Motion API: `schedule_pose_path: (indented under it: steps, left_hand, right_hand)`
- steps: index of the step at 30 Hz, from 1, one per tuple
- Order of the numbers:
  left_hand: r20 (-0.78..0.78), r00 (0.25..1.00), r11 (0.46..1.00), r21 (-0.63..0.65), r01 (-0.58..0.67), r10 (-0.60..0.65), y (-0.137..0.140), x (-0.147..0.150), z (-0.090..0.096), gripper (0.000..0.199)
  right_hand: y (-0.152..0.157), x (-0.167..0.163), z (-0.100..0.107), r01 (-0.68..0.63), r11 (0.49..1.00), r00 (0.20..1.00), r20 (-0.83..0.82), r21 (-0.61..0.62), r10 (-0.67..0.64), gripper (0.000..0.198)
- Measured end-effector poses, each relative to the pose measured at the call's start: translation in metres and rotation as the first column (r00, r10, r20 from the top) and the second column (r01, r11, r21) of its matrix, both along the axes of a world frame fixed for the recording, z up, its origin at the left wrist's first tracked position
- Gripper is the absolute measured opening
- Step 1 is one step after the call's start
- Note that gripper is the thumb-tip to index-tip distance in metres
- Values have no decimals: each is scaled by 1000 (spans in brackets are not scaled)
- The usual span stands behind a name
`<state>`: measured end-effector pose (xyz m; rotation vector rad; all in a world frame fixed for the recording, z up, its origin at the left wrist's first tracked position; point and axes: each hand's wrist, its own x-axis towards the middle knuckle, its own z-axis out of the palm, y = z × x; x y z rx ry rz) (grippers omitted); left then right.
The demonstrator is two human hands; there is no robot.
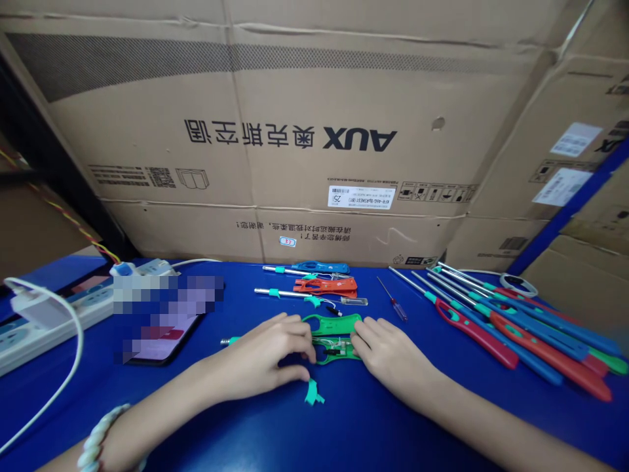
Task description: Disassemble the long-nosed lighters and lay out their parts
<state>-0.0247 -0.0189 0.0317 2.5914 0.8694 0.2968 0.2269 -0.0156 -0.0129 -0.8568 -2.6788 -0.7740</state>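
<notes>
Green lighter halves point(346, 323) lie between the fingers of the left hand point(280, 347) and right hand point(388, 347). Left fingers curl loosely, thumb parted, beside a turquoise piece point(312, 393); whether right fingers grip, I cannot tell.

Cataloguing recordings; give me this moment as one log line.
left hand: thumb and fingers apart, near teal piece | right hand: fingers at green casing, right end | green casing: in two halves | screwdriver: lying beyond

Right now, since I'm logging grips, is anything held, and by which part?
The right hand has fingers at the right end of the green casing; the left hand curls over its left end. Whether either grips it cannot be told.
</notes>
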Motion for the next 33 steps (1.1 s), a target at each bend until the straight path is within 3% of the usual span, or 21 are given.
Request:
schedule_pose_path:
  steps: [4, 8, 13, 15, 18, 21, 23, 27, 33]
  left_hand:
    - [40, 992, 990, 81, -119, 117, 5, -3, -9, 13]
    - [32, 989, 981, 121, -149, 146, 5, 3, -20, 25]
    - [12, 985, 976, 136, -169, 169, 5, 8, -28, 17]
    - [12, 985, 974, 145, -174, 174, 5, 8, -30, 16]
    - [2, 985, 972, 161, -172, 174, 6, 8, -31, 17]
    - [-4, 986, 971, 175, -165, 168, 6, 7, -28, 19]
    - [-4, 987, 972, 176, -157, 160, 6, 4, -23, 21]
    - [-42, 992, 987, 114, -113, 119, 10, -9, -10, 19]
    - [-74, 990, 991, -55, -125, 121, 18, -24, -7, 6]
  right_hand:
    - [-3, 1, -2, -13, 999, 999, -31, 43, 15, 20]
    - [-5, 0, -2, -57, 994, 992, -109, 89, 66, 21]
    - [-6, -1, -6, -85, 994, 979, -179, 75, 97, 20]
    - [-7, -2, -7, -89, 996, 971, -222, 28, 93, 18]
    - [-10, -5, -6, -89, 981, 946, -323, -171, 30, 13]
    - [-13, -8, -3, -104, 916, 909, -410, -388, -71, 5]
    - [-14, -8, -2, -114, 883, 891, -441, -455, -112, 6]
    - [-13, -8, -4, -134, 870, 869, -478, -475, -127, 9]
    - [-12, -8, -8, -148, 910, 892, -449, -387, -46, 5]
